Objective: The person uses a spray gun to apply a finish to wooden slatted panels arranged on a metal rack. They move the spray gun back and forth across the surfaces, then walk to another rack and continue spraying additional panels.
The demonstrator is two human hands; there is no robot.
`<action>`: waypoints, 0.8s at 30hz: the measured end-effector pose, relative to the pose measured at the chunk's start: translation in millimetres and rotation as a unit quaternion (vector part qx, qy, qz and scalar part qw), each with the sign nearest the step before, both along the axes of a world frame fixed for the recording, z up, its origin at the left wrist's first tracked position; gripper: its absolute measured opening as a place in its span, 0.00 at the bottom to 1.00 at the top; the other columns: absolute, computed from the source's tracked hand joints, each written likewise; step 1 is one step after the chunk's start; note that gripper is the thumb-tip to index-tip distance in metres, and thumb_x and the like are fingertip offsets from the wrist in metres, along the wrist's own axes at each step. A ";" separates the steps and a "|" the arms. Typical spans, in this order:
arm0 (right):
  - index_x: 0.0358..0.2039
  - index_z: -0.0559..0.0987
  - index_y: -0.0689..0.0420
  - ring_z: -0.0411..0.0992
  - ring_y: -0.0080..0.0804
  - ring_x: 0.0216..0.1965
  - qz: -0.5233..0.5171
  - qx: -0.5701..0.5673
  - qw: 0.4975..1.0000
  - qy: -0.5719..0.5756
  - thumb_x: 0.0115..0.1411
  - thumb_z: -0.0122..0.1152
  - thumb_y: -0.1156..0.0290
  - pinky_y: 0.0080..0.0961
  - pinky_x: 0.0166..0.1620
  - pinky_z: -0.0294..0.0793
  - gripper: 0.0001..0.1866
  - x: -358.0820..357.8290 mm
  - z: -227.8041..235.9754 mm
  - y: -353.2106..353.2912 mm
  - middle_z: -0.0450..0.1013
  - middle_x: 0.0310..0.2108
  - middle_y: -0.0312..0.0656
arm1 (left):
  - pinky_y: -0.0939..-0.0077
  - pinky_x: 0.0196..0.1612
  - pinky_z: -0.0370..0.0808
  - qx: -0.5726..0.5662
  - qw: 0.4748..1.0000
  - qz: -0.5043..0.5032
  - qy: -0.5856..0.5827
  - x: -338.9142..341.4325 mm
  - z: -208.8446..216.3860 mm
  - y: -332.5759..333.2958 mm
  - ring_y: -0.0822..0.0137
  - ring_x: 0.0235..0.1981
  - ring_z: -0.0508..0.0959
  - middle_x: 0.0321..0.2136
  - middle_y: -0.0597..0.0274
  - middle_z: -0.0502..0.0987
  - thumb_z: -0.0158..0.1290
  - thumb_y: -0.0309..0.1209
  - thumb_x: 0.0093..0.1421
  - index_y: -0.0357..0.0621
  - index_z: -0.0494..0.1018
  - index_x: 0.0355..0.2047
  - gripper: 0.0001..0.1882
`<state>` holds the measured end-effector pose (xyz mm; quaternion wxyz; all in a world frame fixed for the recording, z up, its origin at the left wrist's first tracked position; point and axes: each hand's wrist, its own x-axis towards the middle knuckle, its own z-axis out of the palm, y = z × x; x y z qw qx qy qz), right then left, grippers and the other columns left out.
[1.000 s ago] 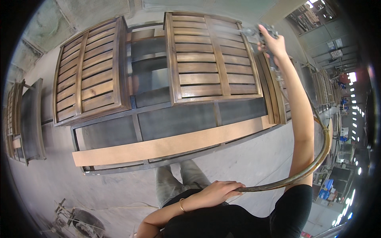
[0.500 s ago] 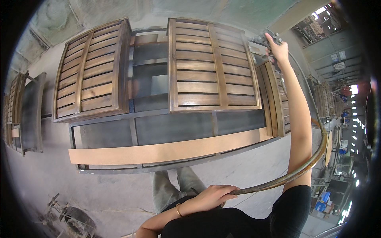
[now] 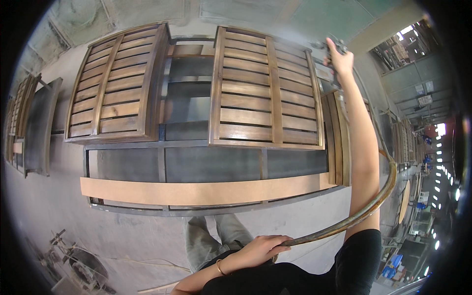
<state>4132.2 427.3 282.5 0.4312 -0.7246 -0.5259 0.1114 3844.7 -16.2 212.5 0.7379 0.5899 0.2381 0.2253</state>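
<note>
My right hand (image 3: pixel 341 61), arm stretched out, is wrapped round a spray gun (image 3: pixel 335 48) above the far right corner of a brown slatted wooden panel (image 3: pixel 268 91). A pale mist spreads left from the gun over the panel's far edge. My left hand (image 3: pixel 265 246) is closed round a brown-stained hose (image 3: pixel 344 226) at my waist. The hose curves up behind my right forearm toward the gun. A second slatted piece, a box-like wooden crate (image 3: pixel 115 83), sits to the left. More wooden slats (image 3: pixel 337 137) stand at the right, partly hidden by my arm.
A dark metal frame table (image 3: pixel 162 167) carries the wooden pieces, with a long tan board (image 3: pixel 206 191) along its near edge. Another rack (image 3: pixel 39 128) stands at far left. A round drum-like thing (image 3: pixel 88 268) is on the floor, lower left.
My view has shifted slightly. The spray gun has moved a little left and toward the far edge of the panel, and mist shows more plainly there. My left hand keeps its hold.
</note>
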 end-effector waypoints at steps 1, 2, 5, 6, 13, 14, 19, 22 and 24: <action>0.26 0.77 0.57 0.72 0.21 0.15 0.059 0.008 0.997 0.047 0.56 0.66 0.50 0.17 0.12 0.60 0.20 -29.1 1.9 1.7 0.74 0.17 0.38 | 0.64 0.37 0.76 -0.002 1.000 0.013 -0.001 -0.2 0.9 -0.6 0.50 0.32 0.79 0.35 0.49 0.78 0.51 0.37 0.64 0.40 0.71 0.48 0.17; 0.28 0.77 0.57 0.73 0.22 0.16 0.118 0.005 0.989 0.094 0.56 0.65 0.50 0.17 0.12 0.60 0.20 -56.5 4.6 2.3 0.74 0.18 0.38 | 0.64 0.36 0.76 -0.005 1.000 0.025 -0.002 -0.8 2.1 -1.5 0.50 0.32 0.79 0.35 0.49 0.78 0.51 0.36 0.64 0.40 0.71 0.48 0.16; 0.30 0.77 0.57 0.74 0.24 0.17 0.163 -0.021 0.968 0.189 0.56 0.66 0.50 0.18 0.12 0.60 0.20 -123.1 15.5 5.7 0.75 0.19 0.39 | 0.64 0.36 0.75 -0.024 0.998 0.050 0.005 -2.4 6.5 -4.2 0.51 0.31 0.79 0.35 0.49 0.78 0.52 0.34 0.63 0.40 0.71 0.48 0.16; 0.31 0.77 0.57 0.74 0.24 0.18 0.168 -0.034 0.962 0.213 0.56 0.66 0.50 0.18 0.13 0.60 0.21 -137.1 18.6 7.4 0.75 0.20 0.39 | 0.64 0.35 0.75 -0.027 0.998 0.055 0.010 -3.3 8.1 -5.0 0.52 0.30 0.79 0.35 0.49 0.78 0.52 0.34 0.63 0.39 0.71 0.48 0.16; 0.27 0.79 0.57 0.75 0.24 0.17 0.049 -0.044 0.994 0.084 0.52 0.68 0.47 0.20 0.13 0.63 0.23 -107.4 24.3 29.8 0.76 0.19 0.39 | 0.65 0.36 0.76 -0.014 0.994 0.102 0.028 -5.4 11.7 -7.7 0.50 0.31 0.79 0.36 0.48 0.78 0.53 0.32 0.62 0.39 0.72 0.47 0.15; 0.26 0.79 0.57 0.74 0.23 0.17 0.008 -0.052 0.997 0.054 0.51 0.68 0.46 0.20 0.13 0.64 0.24 -89.3 24.3 29.6 0.76 0.18 0.39 | 0.65 0.36 0.76 -0.007 0.994 0.107 0.027 -3.1 11.4 -8.1 0.50 0.32 0.79 0.37 0.48 0.78 0.53 0.32 0.62 0.39 0.72 0.47 0.15; 0.22 0.78 0.59 0.75 0.24 0.17 -0.057 -0.033 0.998 -0.001 0.48 0.69 0.43 0.22 0.18 0.70 0.28 15.6 35.5 2.7 0.75 0.16 0.38 | 0.65 0.36 0.77 0.014 0.997 0.073 0.018 16.4 7.2 -9.1 0.50 0.32 0.80 0.37 0.49 0.79 0.54 0.32 0.62 0.39 0.73 0.47 0.15; 0.25 0.79 0.62 0.76 0.29 0.20 -0.094 -0.021 0.995 -0.025 0.48 0.69 0.42 0.26 0.27 0.76 0.30 74.6 42.2 -21.4 0.76 0.20 0.42 | 0.65 0.36 0.77 0.029 0.998 0.048 -0.003 35.3 4.5 -9.1 0.51 0.32 0.80 0.37 0.50 0.79 0.54 0.33 0.61 0.39 0.73 0.47 0.15; 0.28 0.81 0.63 0.78 0.33 0.25 -0.118 -0.071 0.989 -0.062 0.48 0.68 0.41 0.30 0.32 0.78 0.31 113.4 50.2 -37.9 0.77 0.24 0.46 | 0.65 0.36 0.77 0.039 0.999 0.031 -0.010 50.1 4.1 -9.4 0.51 0.32 0.80 0.37 0.50 0.79 0.54 0.33 0.61 0.39 0.73 0.47 0.15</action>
